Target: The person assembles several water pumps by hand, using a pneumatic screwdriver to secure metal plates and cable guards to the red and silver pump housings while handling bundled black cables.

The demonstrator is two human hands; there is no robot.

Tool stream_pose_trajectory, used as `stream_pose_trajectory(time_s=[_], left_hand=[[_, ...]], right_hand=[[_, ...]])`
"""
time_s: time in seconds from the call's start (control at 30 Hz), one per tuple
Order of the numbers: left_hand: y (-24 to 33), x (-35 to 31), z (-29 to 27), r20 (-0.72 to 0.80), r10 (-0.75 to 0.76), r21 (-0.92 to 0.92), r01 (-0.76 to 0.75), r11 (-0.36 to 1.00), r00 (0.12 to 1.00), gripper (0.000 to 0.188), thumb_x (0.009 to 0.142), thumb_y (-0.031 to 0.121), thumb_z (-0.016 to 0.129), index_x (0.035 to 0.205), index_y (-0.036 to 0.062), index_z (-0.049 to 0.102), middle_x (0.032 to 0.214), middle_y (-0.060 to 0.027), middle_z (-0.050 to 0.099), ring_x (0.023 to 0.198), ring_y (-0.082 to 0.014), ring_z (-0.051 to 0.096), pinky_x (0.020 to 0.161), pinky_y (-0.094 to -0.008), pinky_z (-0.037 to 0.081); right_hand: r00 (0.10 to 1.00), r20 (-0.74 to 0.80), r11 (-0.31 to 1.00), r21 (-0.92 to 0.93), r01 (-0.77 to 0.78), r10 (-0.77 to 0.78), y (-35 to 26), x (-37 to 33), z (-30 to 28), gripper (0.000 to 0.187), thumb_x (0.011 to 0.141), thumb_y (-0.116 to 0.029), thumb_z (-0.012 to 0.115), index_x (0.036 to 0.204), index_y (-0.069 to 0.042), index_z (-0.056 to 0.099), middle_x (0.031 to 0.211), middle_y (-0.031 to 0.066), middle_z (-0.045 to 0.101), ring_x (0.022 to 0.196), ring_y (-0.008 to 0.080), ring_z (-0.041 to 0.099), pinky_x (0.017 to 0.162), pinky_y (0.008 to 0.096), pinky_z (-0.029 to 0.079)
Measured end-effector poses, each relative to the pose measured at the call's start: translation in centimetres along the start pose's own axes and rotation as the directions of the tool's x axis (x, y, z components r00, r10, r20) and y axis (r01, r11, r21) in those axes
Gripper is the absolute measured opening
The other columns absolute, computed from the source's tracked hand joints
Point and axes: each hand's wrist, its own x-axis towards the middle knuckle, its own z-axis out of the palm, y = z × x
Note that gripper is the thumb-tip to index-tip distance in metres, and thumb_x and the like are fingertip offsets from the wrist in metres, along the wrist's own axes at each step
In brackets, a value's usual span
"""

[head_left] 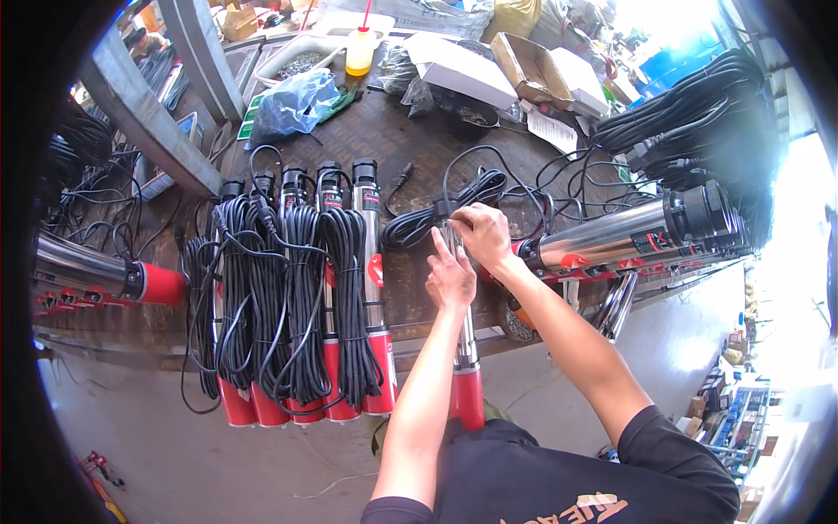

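One table [375, 131] is spreading beneath and beyond the pump [470, 349], which is serving as landmark. Two grey posts [147, 109] are rising far to the pump's left. One stack [602, 240] of steel-and-red pumps is lying to its right and another [83, 271] well to its left; overlap is preventing a count in either. A row [374, 301] of five pumps is lying nearer on its left, black cables [301, 306] draping over them. The single pump itself is pointing its red end at the person, its black head away. Beyond it, one brown box [532, 74], two white boxes [461, 72] and one blue bag [297, 105] are resting. One coil [428, 223] is lying just beside its head.

Two hands are working there. The pump's head is lying at the right hand's [485, 234] bent fingertips; I cannot tell what they are pinching. Its steel body is running beside the left hand [451, 284], whose forefinger is extending toward the head; whether that hand is gripping, I cannot tell. One yellow bottle [359, 57] is standing far beyond the pump.
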Motion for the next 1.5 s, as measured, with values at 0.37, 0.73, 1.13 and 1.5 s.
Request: stream_pose_trajectory(time_s=[0.37, 0.73, 1.13, 1.5], left_hand=[[-0.1, -0.1, -0.4, 0.045, -0.013, -0.046, 0.015, 0.999, 0.999, 0.077, 0.101, 0.036, 0.05, 0.162, 0.0193, 0.006, 0.11, -0.0304, 0.062, 0.092, -0.049, 0.068, 0.084, -0.0566, 0.053], [-0.3, -0.2, -0.1, -0.002, 0.026, -0.028, -0.026, 0.999, 1.0, 0.069, 0.102, 0.039, 0.047, 0.163, 0.028, 0.015, 0.105, -0.0265, 0.062, 0.087, -0.0474, 0.067, 0.08, -0.0565, 0.054], [-0.2, 0.1, -0.4, 0.036, -0.015, -0.058, 0.017, 0.998, 0.999, 0.068, 0.103, 0.052, 0.041, 0.162, 0.03, 0.017, 0.109, -0.0273, 0.064, 0.094, -0.0491, 0.067, 0.084, -0.0568, 0.052], [-0.3, -0.2, 0.6, -0.034, 0.057, 0.016, -0.056, 0.998, 0.998, 0.067, 0.103, 0.046, 0.045, 0.163, 0.0303, 0.017, 0.101, -0.0241, 0.064, 0.085, -0.0467, 0.068, 0.075, -0.0576, 0.054]], right_hand=[[0.995, 0.026, 0.994, -0.04, -0.099, 0.1, 0.4, 0.6, 1.9, 0.016, 0.081, -0.015, 0.077, 0.094, -0.007, 0.08, 0.082, 0.0114, 0.07, 0.076, 0.027, 0.068, 0.073, 0.037, 0.054], [0.731, -0.028, 0.621, 0.551, -0.558, 0.682, 0.8, -2.7, 2.4, 0.023, 0.088, -0.022, 0.079, 0.091, 0.0, 0.076, 0.074, 0.0074, 0.075, 0.064, 0.01, 0.069, 0.06, 0.026, 0.054], [0.787, 0.091, 0.653, 0.505, -0.564, 0.61, 2.2, -2.2, 3.6, 0.019, 0.089, -0.011, 0.075, 0.103, 0.002, 0.074, 0.086, 0.0067, 0.075, 0.071, 0.0096, 0.067, 0.065, 0.0253, 0.055], [0.694, -0.003, 0.584, 0.542, -0.604, 0.72, 1.4, -8.5, 4.7, 0.038, 0.095, -0.036, 0.071, 0.103, 0.001, 0.069, 0.093, 0.0134, 0.075, 0.088, 0.0228, 0.072, 0.081, 0.0366, 0.055]])
